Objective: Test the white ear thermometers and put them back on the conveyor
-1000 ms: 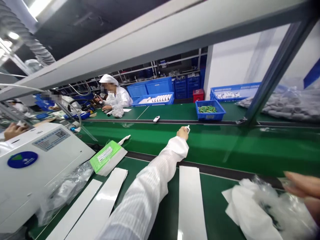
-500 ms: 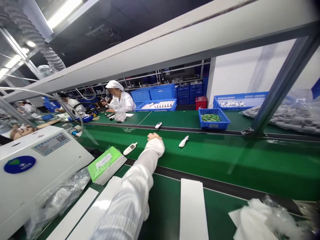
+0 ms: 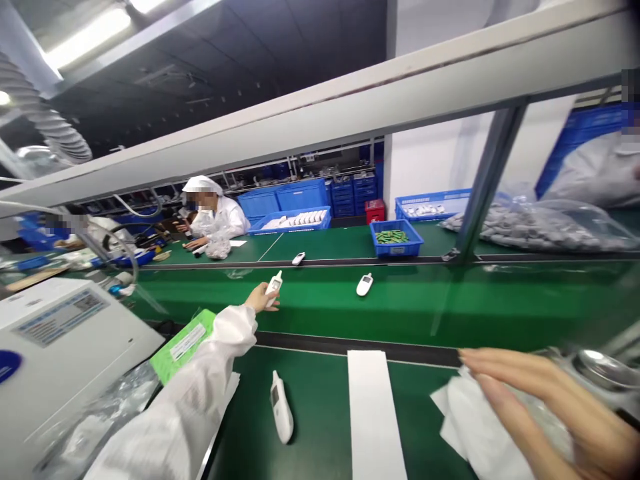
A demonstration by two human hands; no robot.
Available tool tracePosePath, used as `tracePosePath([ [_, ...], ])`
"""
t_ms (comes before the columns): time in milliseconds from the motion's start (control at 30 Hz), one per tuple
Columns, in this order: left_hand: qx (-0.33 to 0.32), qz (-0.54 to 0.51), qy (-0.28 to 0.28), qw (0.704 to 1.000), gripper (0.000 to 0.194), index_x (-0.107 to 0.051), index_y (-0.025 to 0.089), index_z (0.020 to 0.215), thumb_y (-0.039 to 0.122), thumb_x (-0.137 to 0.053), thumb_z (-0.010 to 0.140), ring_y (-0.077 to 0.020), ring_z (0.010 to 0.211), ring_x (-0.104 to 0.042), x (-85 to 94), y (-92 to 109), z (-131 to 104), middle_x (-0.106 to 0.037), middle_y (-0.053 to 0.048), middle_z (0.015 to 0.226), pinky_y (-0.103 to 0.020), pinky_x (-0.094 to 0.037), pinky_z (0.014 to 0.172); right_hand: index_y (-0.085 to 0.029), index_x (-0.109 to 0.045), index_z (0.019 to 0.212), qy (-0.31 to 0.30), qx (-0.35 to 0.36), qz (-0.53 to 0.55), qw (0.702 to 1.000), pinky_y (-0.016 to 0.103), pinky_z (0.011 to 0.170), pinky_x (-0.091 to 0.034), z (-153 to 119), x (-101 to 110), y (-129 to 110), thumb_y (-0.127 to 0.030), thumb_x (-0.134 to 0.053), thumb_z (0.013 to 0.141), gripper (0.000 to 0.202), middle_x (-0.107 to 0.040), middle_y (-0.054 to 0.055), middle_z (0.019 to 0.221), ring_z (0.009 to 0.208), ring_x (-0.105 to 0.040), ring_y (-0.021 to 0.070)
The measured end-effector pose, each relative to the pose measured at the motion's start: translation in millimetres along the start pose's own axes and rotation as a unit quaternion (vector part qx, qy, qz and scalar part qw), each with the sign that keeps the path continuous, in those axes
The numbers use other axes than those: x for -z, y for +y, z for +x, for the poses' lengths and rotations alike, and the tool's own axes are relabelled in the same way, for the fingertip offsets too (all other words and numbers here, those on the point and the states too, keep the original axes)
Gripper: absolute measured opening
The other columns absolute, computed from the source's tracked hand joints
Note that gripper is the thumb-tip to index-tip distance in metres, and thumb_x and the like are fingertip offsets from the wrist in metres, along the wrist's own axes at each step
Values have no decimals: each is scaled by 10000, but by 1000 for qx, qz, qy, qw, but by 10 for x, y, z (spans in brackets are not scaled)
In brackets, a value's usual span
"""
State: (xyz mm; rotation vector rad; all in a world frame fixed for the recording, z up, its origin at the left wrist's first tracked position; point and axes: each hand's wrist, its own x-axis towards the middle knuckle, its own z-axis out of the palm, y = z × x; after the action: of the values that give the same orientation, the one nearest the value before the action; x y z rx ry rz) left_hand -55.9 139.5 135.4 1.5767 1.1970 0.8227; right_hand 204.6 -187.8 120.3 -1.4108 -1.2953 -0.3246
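Observation:
Over the green belt, my left hand (image 3: 261, 298) is closed around a white ear thermometer (image 3: 274, 287), its tapered tip pointing away and its small screen showing. A second white thermometer (image 3: 281, 408) lies on the near bench, below my left sleeve. Another lone thermometer (image 3: 365, 285) rests on the belt to the right, and one more (image 3: 299, 259) sits at the belt's far edge. At the lower right, my right hand (image 3: 545, 400) has its fingers stretched out, over crumpled white tissue (image 3: 483, 420); whether it touches the tissue I cannot tell.
White strips (image 3: 375, 413) lie on the near bench. A green-topped pack (image 3: 185, 343) and a white machine (image 3: 75, 347) stand at left. Across the belt are a blue bin of green parts (image 3: 397, 248), a blue tray (image 3: 290, 222) and a seated co-worker (image 3: 215, 210). A metal post (image 3: 493, 180) rises at right.
My left hand has drawn back and left, and now visibly holds a thermometer. My right hand has come into view. A thermometer now shows on the near bench. The view has swung right.

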Motion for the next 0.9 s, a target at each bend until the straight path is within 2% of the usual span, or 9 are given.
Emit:
tracePosePath([
  [100, -4, -91, -93, 991, 168, -548, 129, 1019, 228, -620, 904, -167, 823, -667, -460, 169, -285, -635, -36, 889, -343, -586, 745, -269, -659, 943, -32, 15, 9, 999, 205, 745, -544, 100, -80, -226, -261, -556, 940, 103, -703, -15, 976, 864, -687, 132],
  [167, -19, -150, -166, 974, 271, -510, 148, 1023, 253, -687, 847, -205, 876, -681, -806, 270, -639, -622, -21, 866, -401, -593, 806, -270, -651, 927, -50, -21, 32, 998, 185, 744, -561, 132, -131, -303, -244, -545, 947, 111, -700, -18, 965, 874, -686, 123],
  [233, -28, -202, -238, 950, 492, -470, 185, 1175, 322, -746, 792, -211, 806, -686, -1124, 343, -1037, -608, 2, 856, -431, -602, 762, -276, -655, 952, -57, -66, 59, 994, 187, 735, -575, 134, -173, -334, -247, -571, 935, 90, -693, -16, 959, 869, -682, 123],
  [267, -40, -256, -288, 922, 608, -415, 214, 1285, 318, -753, 790, -201, 776, -679, -1263, 371, -1224, -598, 10, 855, -424, -601, 732, -279, -661, 970, -56, -87, 72, 992, 191, 723, -579, 127, -190, -341, -252, -593, 923, 87, -690, -14, 952, 851, -680, 124],
  [367, -58, -327, -360, 872, 785, -247, 300, 1455, 296, -726, 833, -143, 719, -646, -1566, 444, -1655, -594, 11, 886, -305, -566, 668, -276, -683, 970, -35, -147, 119, 981, 209, 674, -589, 107, -220, -357, -259, -640, 884, 98, -677, -6, 924, 787, -669, 128],
  [500, -35, -318, -354, 879, 850, -169, 345, 1500, 317, -715, 849, -118, 742, -625, -1723, 546, -1911, -587, -7, 974, -266, -534, 717, -245, -713, 836, 7, -220, 175, 960, 197, 510, -566, 129, -227, -392, -251, -680, 830, 35, -678, 32, 945, 765, -673, 155],
  [700, -32, -273, -334, 902, 870, -85, 305, 1521, 351, -669, 878, -158, 777, -603, -1782, 545, -1997, -583, -19, 916, -317, -541, 761, -221, -718, 687, 47, -264, 253, 930, 170, 246, -390, 187, -212, -398, -221, -704, 783, 97, -678, 52, 882, 536, -621, 128],
  [800, -26, -280, -339, 898, 934, 4, 285, 1520, 372, -665, 875, -172, 770, -599, -1808, 526, -2017, -561, -15, 874, -314, -547, 717, -215, -704, 645, 37, -273, 254, 927, 195, 265, -433, 193, -211, -381, -237, -703, 786, 143, -682, 71, 909, 616, -662, 172],
  [900, -34, -290, -331, 897, 975, 73, 304, 1516, 349, -662, 878, -155, 698, -587, -1812, 527, -2008, -556, 2, 831, -291, -535, 650, -236, -717, 682, 57, -236, 199, 949, 244, 463, -569, 184, -222, -352, -209, -696, 789, 112, -693, 70, 993, 869, -698, 233],
])
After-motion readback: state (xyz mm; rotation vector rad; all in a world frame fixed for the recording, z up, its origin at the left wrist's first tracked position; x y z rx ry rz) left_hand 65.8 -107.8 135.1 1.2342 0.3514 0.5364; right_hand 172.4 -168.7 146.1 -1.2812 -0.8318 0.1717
